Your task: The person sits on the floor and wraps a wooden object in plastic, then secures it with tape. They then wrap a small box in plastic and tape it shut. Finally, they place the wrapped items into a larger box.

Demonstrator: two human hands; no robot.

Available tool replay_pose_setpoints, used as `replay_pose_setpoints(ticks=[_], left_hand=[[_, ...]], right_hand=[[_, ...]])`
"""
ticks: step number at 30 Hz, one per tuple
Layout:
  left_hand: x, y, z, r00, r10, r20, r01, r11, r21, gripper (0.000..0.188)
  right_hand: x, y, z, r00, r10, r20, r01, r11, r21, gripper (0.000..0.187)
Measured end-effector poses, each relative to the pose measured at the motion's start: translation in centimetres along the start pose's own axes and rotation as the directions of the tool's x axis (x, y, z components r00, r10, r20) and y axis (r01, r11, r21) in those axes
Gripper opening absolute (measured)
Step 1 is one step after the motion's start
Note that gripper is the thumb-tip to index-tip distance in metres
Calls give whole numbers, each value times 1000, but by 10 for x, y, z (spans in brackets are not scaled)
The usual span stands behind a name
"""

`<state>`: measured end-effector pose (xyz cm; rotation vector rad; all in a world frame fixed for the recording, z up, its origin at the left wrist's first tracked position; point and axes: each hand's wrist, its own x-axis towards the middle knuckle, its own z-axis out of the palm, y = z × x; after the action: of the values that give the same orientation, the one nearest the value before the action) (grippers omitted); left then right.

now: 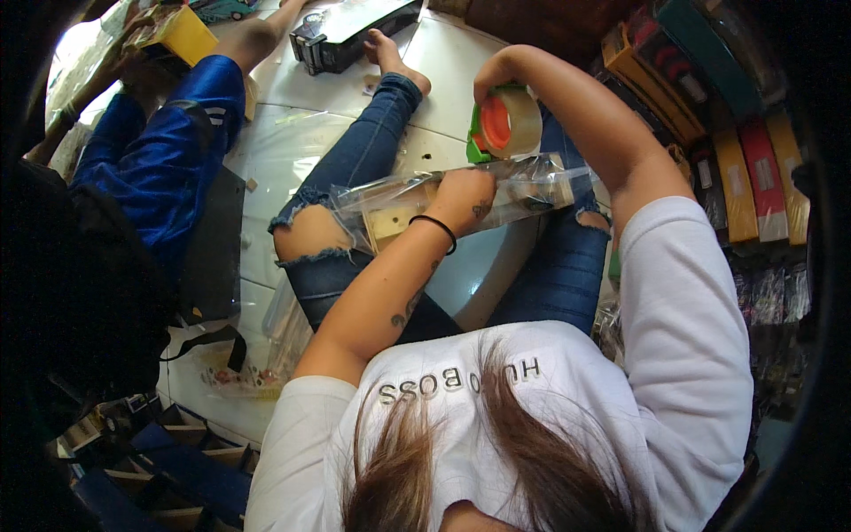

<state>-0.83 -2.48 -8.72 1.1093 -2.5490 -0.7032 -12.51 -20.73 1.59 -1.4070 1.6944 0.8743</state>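
A long, narrow package in clear plastic [387, 219], with pale yellow or wooden parts inside, lies across my lap between my thighs. My left hand [468, 197], with a black band at the wrist, is closed over its middle; the fingertips are hidden. Just beyond the package, my right hand [498, 69] curls round the top of a green tape dispenser [474, 133]. The dispenser carries a wide roll of clear tape [525, 124] with an orange hub. The roll is close to the package's far edge, and loose plastic sticks out at the package's right end.
Another person in blue shorts [173, 160] sits at my left, near a yellow box [182, 37]. A black case [324, 49] lies on the tiled floor [275, 75] ahead. Upright coloured boxes [734, 182] line the right side; dark blue boxes [182, 465] stand behind left.
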Motion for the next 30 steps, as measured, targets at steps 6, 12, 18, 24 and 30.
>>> replay_pose_setpoints(ticks=[6, 12, 18, 24, 30], left_hand=[[-1, -1, 1, 999, 26, -33, -27, 999, -26, 22], [0, -3, -4, 1000, 15, 9, -15, 1000, -25, 18], [-7, -1, -12, 998, 31, 52, -26, 995, -99, 12], [-3, -6, -8, 998, 17, 54, -11, 995, -98, 15], [5, -13, 3, 1000, 4, 1, -4, 997, -83, 25]], right_hand=[[-2, -1, -3, 1000, 21, 16, -22, 1000, 9, 27], [-55, 15, 47, 936, -137, -325, 159, 986, 41, 32], [-96, 82, 171, 451, -256, -855, 432, 901, -42, 42], [-137, 79, 246, 267, -146, -952, 536, 844, 21, 44], [-163, 88, 327, 307, -105, -946, 518, 852, 74, 52]])
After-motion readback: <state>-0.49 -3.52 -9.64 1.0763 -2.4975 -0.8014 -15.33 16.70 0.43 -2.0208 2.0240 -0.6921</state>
